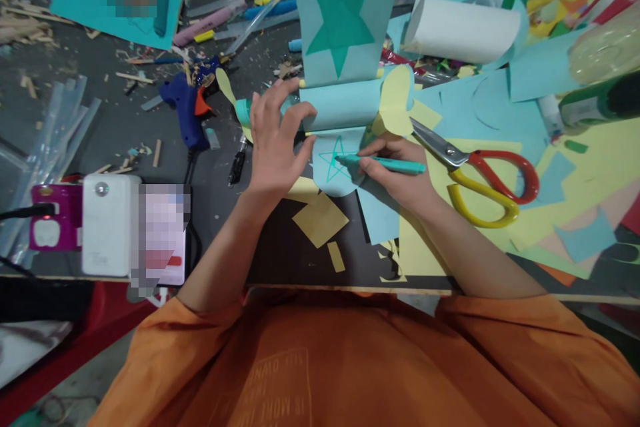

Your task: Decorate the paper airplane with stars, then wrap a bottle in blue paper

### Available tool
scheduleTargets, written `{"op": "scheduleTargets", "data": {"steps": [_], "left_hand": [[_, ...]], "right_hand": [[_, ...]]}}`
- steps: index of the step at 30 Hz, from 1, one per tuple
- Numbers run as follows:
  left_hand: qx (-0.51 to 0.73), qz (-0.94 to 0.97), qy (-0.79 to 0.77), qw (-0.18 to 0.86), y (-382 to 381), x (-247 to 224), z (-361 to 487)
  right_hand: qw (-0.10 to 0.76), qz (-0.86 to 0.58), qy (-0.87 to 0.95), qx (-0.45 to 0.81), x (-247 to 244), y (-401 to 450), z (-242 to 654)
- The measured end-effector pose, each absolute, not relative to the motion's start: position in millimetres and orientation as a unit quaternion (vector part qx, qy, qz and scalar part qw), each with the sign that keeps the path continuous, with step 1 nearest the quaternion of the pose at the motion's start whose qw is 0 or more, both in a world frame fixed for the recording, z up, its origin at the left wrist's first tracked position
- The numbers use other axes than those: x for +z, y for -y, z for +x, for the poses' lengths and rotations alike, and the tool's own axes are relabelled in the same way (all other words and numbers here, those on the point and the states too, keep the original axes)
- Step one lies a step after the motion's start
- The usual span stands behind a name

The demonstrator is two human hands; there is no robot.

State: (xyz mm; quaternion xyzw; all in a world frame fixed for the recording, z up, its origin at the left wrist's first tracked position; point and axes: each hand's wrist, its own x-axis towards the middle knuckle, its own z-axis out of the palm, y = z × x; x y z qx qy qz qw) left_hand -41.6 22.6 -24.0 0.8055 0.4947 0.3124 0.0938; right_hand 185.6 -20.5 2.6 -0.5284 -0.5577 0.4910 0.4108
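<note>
A paper craft with a light blue tube body point(345, 105) lies before me, with a blue wing point(320, 63) above it bearing a filled green star. Below the tube is a rounded blue flap point(345, 183) with a green star outline, partly coloured. My right hand point(395, 163) grips a teal marker point(407, 165), its tip on that outline. My left hand point(280, 137) rests on the left end of the craft, fingers spread over the tube and flap edge. Yellow paper pieces point(395, 103) stick out at the tube's right end.
Scissors point(453, 153) with red and yellow handles lie right of my right hand. A blue glue gun point(184, 107), a black pen point(237, 163), a white power bank point(107, 227) and a phone point(173, 233) are on the left. A white roll point(463, 30) lies at the upper right, among paper scraps.
</note>
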Motion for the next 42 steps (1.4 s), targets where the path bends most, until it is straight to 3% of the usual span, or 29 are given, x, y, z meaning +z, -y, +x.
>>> {"op": "scheduleTargets", "data": {"steps": [6, 42], "left_hand": [[0.313, 0.804, -0.494, 0.108, -22.8, -25.1, -42.4], [0.298, 0.801, -0.507, 0.114, -22.1, -20.2, -39.7]], "right_hand": [[0.374, -0.512, 0.594, 0.495, 5.0, 20.2, 186.2], [0.381, -0.532, 0.569, 0.499, 5.7, 18.1, 184.4]]}}
